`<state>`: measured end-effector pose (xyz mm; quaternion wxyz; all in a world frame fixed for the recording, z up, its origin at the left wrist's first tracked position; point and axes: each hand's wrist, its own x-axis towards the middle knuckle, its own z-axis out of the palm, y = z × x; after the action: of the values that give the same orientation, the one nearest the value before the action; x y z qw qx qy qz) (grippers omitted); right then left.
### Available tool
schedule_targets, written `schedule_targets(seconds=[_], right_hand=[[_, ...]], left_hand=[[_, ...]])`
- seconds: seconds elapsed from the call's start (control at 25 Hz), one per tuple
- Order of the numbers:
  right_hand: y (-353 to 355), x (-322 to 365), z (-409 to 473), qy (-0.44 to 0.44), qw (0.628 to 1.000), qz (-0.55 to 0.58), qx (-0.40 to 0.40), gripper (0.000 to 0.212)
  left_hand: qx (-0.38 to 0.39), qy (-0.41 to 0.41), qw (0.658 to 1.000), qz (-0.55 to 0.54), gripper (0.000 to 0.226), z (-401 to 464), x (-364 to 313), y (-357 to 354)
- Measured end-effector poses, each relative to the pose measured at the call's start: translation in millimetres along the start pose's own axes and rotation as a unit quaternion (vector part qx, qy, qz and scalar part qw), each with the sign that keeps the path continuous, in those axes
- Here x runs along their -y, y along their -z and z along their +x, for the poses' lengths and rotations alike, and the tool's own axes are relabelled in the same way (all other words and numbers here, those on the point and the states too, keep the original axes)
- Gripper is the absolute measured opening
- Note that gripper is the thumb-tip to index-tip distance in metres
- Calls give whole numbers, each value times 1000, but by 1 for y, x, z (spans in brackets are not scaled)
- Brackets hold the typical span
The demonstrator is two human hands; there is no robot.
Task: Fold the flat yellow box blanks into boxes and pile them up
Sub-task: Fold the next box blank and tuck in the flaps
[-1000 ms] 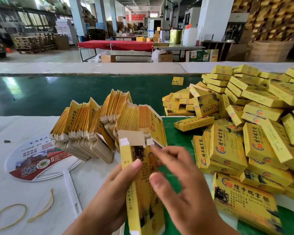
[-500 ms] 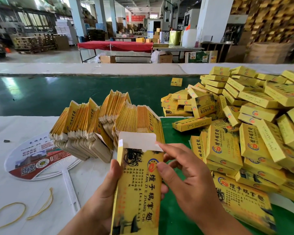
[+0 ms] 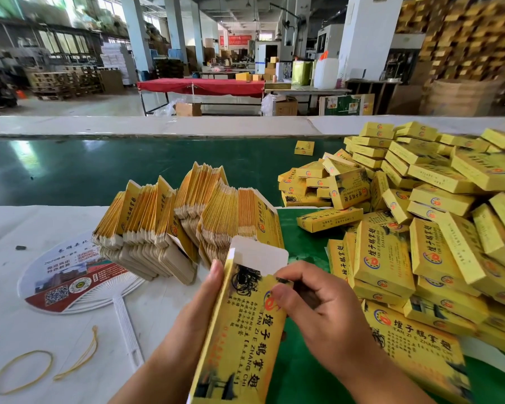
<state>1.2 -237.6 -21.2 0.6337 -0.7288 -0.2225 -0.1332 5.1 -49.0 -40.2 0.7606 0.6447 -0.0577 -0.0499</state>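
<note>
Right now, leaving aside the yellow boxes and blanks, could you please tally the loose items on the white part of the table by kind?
Rubber bands: 2 (the second lies pulled long)
Hand fan: 1
Small dark object, too small to identify: 1
Total: 4

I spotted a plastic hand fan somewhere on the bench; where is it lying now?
In the head view the hand fan lies flat at the left, on the white table cover, just left of the stack of flat blanks.
</note>
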Motion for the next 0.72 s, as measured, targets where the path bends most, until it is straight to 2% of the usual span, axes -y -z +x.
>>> schedule_targets(seconds=[0.12, 0.24, 0.44, 0.72], right_hand=[[4, 1, 1, 31, 997, -49, -52, 18], [5, 4, 2, 23, 996, -65, -58, 17], [5, 3, 2, 29, 995, -77, -48, 20], [7, 1, 4, 23, 997, -74, -17, 29]], left_hand=[[3, -136, 991, 8, 21, 9, -6, -6], [-3, -198, 980, 0, 42, 11, -7, -7], [55, -181, 982, 12, 48, 13, -1, -5], [83, -139, 984, 75, 35, 16, 5, 1]])
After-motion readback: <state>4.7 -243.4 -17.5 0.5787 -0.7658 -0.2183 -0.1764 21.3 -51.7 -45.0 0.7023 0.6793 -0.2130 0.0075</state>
